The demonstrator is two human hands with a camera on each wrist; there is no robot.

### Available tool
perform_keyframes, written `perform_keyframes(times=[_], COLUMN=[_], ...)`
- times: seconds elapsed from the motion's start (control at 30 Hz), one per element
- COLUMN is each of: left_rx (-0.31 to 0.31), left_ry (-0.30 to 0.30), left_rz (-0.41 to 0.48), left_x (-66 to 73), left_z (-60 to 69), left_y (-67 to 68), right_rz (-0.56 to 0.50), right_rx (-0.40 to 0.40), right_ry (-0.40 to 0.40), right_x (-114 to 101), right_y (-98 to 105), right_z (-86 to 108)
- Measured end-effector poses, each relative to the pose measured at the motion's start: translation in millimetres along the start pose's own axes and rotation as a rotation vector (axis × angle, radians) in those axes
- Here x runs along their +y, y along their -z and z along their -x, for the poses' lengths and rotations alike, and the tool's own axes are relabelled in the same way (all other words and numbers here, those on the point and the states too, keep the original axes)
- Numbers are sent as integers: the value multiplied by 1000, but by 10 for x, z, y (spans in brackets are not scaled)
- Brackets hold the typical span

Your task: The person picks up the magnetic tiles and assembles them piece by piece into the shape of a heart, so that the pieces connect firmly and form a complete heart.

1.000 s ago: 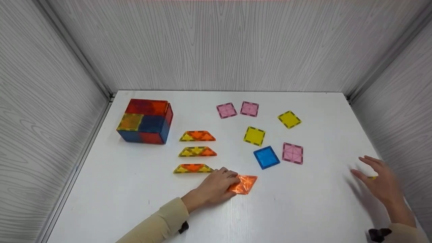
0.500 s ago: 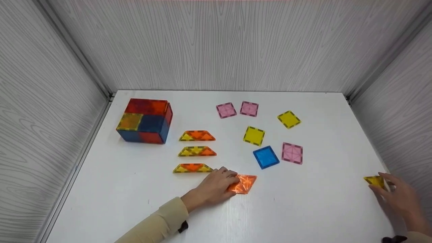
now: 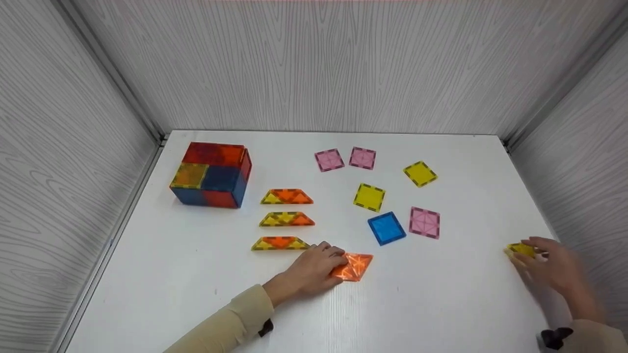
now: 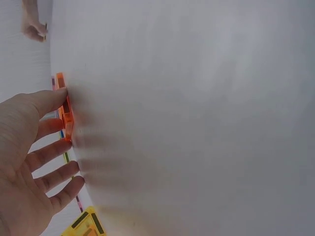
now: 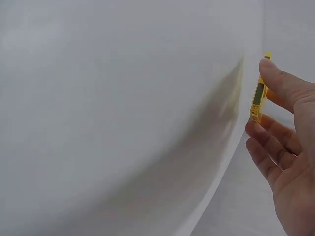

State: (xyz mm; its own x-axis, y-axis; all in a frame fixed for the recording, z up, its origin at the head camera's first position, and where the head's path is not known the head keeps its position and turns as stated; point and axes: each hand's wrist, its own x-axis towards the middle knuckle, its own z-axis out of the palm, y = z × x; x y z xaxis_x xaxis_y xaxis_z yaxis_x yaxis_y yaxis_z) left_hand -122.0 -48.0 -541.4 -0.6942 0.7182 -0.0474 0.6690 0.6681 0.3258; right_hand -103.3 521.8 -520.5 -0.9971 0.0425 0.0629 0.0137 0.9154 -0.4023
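At the middle front of the table, my left hand [image 3: 314, 269] holds two joined orange magnetic tiles [image 3: 359, 266], which look triangular. The left wrist view has the thumb on the near edge of the orange tiles [image 4: 68, 118], fingers spread along the far side. Over at the right edge, my right hand [image 3: 554, 264] pinches a yellow magnetic tile [image 3: 521, 250], seemingly a triangle. Seen from the right wrist, the yellow tile [image 5: 259, 93] stands edge-on between thumb and fingers, its shadow falling on the table.
A box of coloured tiles [image 3: 211, 176] stands back left. Three yellow-and-orange trapezoid strips lie beside it, the nearest strip [image 3: 277, 243] by my left hand. Several square tiles are scattered centre right, among them a blue square [image 3: 387, 228] and a pink square [image 3: 425, 223]. Walls enclose the table [image 3: 441, 304].
My right hand has reached to the right edge, taken hold of the yellow tile and brought it leftward. The left hand stays on the orange tiles.
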Motion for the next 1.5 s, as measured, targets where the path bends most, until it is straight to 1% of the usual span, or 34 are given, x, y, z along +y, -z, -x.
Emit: perform_keyframes(times=[0.13, 0.2, 0.27, 0.4, 0.47, 0.53, 0.63, 0.7, 0.73, 0.83, 0.9, 0.97, 1.13, 1.23, 1.3, 1.37, 1.5], left_rx=[-6, -7, -3, 13, 20, 25, 28, 25, 26, 23, 23, 23, 14, 9, 0, -3, 4], left_ry=[6, 9, 9, 5, 4, 3, 7, 13, 13, 19, 20, 21, 20, 31, 48, 59, 70], left_rz=[-2, -7, -9, -18, -26, -30, -29, -27, -29, -31, -31, -25, -24, -24, -6, 6, -3], left_x=[9, 17, 20, 10, 1, -6, -4, -1, -1, -4, -4, 3, 21, 23, 32, 50, 93], left_z=[7, 11, 19, 38, 45, 47, 49, 48, 49, 55, 58, 60, 52, 41, 32, 17, -11], left_y=[9, 12, 14, 4, -5, -13, -13, -11, -12, -14, -18, -17, -4, 2, 6, 9, 10], right_rz=[-15, -11, -9, -17, 4, 40, 97, 111, 112, 98, 92, 101, 125, 108, 97, 89, 90], right_rx=[50, 39, 5, -106, -188, -273, -365, -398, -401, -414, -409, -396, -341, -332, -336, -338, -333], right_ry=[208, 274, 318, 378, 417, 476, 561, 594, 604, 600, 602, 600, 560, 560, 556, 531, 464], right_x=[-489, -752, -1015, -1531, -1781, -1997, -2239, -2359, -2412, -2546, -2605, -2622, -2581, -2595, -2624, -2662, -2732], right_y=[-127, -213, -310, -545, -677, -806, -978, -1063, -1099, -1171, -1200, -1221, -1237, -1240, -1253, -1271, -1320], right_z=[-116, -143, -145, -79, -28, 22, 70, 77, 74, 61, 64, 75, 105, 108, 102, 90, 46])
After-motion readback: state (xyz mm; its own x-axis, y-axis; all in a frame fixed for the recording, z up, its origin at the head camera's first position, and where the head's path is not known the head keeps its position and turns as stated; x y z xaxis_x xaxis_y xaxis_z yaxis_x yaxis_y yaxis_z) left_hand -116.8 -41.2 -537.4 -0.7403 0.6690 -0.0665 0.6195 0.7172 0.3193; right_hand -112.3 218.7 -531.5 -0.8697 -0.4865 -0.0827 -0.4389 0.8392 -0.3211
